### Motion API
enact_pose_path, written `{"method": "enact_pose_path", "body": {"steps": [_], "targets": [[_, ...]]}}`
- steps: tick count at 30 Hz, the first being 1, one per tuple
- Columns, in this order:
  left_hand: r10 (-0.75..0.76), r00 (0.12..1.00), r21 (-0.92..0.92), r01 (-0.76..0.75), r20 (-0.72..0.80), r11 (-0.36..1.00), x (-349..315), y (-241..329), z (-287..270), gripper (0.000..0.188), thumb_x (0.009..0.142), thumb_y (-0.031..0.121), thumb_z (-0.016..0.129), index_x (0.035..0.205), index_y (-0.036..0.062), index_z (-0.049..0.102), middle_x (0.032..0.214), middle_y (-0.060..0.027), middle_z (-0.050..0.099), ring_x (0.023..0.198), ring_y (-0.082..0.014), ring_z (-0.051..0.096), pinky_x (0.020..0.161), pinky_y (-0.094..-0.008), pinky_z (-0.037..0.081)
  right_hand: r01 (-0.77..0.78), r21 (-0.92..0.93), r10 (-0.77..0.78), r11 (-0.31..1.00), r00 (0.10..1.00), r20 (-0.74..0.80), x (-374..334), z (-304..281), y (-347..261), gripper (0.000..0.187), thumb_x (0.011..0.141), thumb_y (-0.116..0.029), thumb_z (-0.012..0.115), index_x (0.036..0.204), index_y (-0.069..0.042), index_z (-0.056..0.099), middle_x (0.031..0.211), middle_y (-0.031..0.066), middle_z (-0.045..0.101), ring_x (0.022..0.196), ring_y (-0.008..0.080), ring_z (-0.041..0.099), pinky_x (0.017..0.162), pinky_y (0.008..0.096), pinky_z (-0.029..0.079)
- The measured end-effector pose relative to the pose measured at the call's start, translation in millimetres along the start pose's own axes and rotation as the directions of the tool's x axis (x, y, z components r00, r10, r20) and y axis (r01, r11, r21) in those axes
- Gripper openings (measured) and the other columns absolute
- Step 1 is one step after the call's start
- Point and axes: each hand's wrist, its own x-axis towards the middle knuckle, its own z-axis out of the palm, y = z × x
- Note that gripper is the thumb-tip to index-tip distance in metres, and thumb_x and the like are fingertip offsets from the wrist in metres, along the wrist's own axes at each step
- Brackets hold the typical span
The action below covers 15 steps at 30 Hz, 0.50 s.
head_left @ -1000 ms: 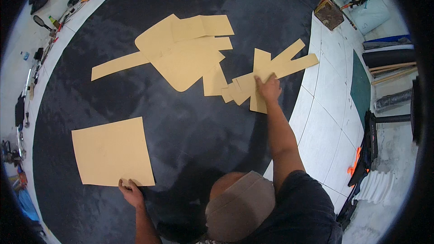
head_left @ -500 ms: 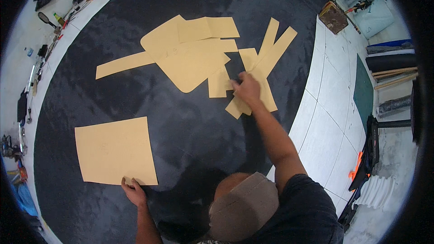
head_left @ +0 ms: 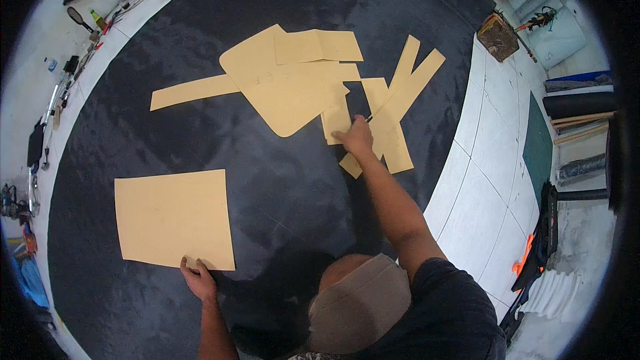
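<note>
Black sheeting [head_left: 267, 180] spreads across most of the floor, and white tiles [head_left: 460, 207] show well to the right of the large rounded tan piece [head_left: 283, 87] that lies flat on it. Beyond those tiles, further right of the rounded piece, a dark green mat [head_left: 537, 153] lies by the wall. Nearer the person than the rounded piece, and to its left, rests a rectangular tan sheet [head_left: 175, 217], well apart from it. A loose fan of tan strips [head_left: 400, 103] lies just right of the rounded piece; a second ago it pointed right, over the tiles, and now it points up and away. One long strip [head_left: 193, 90] sticks out to the rounded piece's left.

Both hands are apart. Below the rounded piece, the left hand [head_left: 200, 281] stays at the rectangular sheet's near edge; I cannot tell whether it grips. To the rounded piece's lower right, the right hand [head_left: 355, 137] has shifted leftward, its thumb over a small tan piece [head_left: 335, 117]; whether its fingers close on anything is unclear.
</note>
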Motion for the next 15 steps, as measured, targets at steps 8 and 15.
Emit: {"method": "enact_pose_path", "body": {"steps": [8,15], "targets": [[-0.120,0.989,0.034,0.117,0.084,0.992,-5.5,32.9,-10.6,0.052,0.099,0.021,0.063,0.144,0.0006,0.045,0.076,-0.0065,0.051,0.066,-0.0171,0.048,0.065,-0.0341,0.044,-0.068,0.319,0.135,0.945,0.972,-0.192,24.9,-38.4,87.8,0.037,0.093,-0.029,0.070,0.112,0.003,0.073,0.104,0.0186,0.075,0.100,0.0302,0.072,0.088,0.0390,0.053],[-0.090,0.994,0.032,0.087,0.068,0.996,-4.3,12.3,8.2,0.052,0.099,0.024,0.064,0.144,0.0049,0.046,0.077,-0.0068,0.052,0.067,-0.0182,0.048,0.065,-0.0355,0.044,-0.095,0.085,0.124,0.992,0.874,-0.470,33.3,-69.8,146.4,0.046,0.093,-0.036,0.068,0.122,-0.001,0.068,0.114,0.0225,0.069,0.108,0.0385,0.066,0.095,0.0470,0.051]]}}
